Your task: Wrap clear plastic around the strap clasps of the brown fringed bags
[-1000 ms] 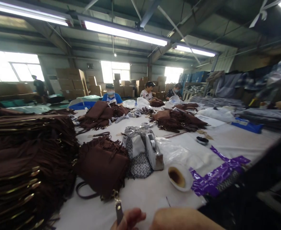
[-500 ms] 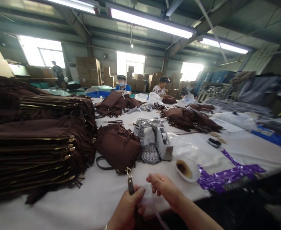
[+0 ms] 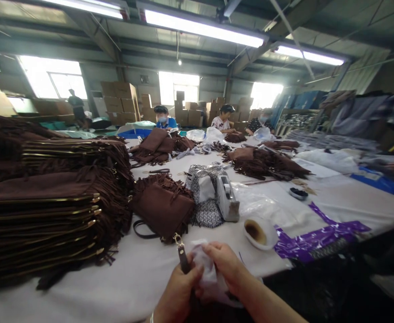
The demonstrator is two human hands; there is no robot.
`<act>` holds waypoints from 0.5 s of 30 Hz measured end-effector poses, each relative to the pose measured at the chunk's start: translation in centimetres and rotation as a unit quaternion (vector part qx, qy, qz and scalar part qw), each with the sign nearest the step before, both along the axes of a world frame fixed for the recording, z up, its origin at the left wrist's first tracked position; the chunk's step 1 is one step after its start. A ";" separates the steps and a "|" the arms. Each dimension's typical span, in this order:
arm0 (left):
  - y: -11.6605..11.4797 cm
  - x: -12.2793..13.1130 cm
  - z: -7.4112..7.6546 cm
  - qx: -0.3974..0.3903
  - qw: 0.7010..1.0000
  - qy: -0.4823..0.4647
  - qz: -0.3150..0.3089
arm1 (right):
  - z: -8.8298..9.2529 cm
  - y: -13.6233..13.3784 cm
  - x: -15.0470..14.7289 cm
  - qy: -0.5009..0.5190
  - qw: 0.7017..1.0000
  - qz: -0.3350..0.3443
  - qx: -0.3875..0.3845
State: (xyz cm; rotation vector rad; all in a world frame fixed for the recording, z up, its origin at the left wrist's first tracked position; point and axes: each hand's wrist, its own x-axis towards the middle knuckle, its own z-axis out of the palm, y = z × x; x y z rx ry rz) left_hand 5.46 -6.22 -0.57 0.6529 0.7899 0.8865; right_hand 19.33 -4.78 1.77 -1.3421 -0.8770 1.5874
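My left hand (image 3: 178, 291) is closed round a dark brown strap (image 3: 183, 259) at the table's near edge. The strap runs by a gold clasp to a brown fringed bag (image 3: 163, 208) lying on the white table (image 3: 129, 278). My right hand (image 3: 225, 264) pinches a piece of thin white wrapping (image 3: 205, 269) against the strap, its fingers curled over it. Both hands meet just in front of me.
A tall stack of brown bags with gold zips (image 3: 49, 202) fills the left. A tape dispenser (image 3: 227, 198), patterned cloth (image 3: 205, 211), a white bowl (image 3: 257, 232), clear plastic and purple film (image 3: 314, 237) lie right of the bag. Other people sit at the table's far end among cartons.
The view dropped, bringing both hands in from the bottom edge. My right hand has closed in on the strap, and the white wrapping is now bunched against it.
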 end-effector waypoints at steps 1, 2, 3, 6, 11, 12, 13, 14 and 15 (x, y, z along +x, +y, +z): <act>-0.1 0.0 0.1 0.000 1.000 -0.005 -0.003 | 0.2 0.4 -0.1 -0.002 1.000 -0.008 0.005; -0.1 0.0 0.3 -0.001 1.000 -0.010 -0.005 | 0.4 0.7 0.0 -0.012 1.000 -0.015 0.011; -0.2 -0.1 0.4 -0.004 1.000 -0.015 -0.006 | 0.5 0.9 0.3 -0.026 0.999 -0.021 0.016; -0.7 -0.5 0.9 -0.030 0.999 -0.020 -0.002 | 0.6 0.6 1.9 -0.073 0.996 -0.032 0.046; -1.8 -3.0 2.2 -0.065 0.996 -0.022 -0.064 | 1.1 -1.7 4.2 -0.171 0.980 -0.021 0.103; -1.8 -3.6 2.5 -0.053 0.994 0.014 -0.090 | 1.2 -2.2 4.2 -0.182 0.977 -0.008 0.108; -1.6 -4.1 3.0 -0.035 0.991 0.059 -0.112 | 1.4 -2.7 4.1 -0.192 0.975 0.005 0.112; -1.4 -4.5 3.5 -0.012 0.986 0.104 -0.127 | 1.5 -3.2 3.9 -0.200 0.973 0.017 0.112; -0.9 -4.7 4.0 0.016 0.982 0.141 -0.126 | 1.6 -3.6 3.6 -0.207 0.972 0.027 0.111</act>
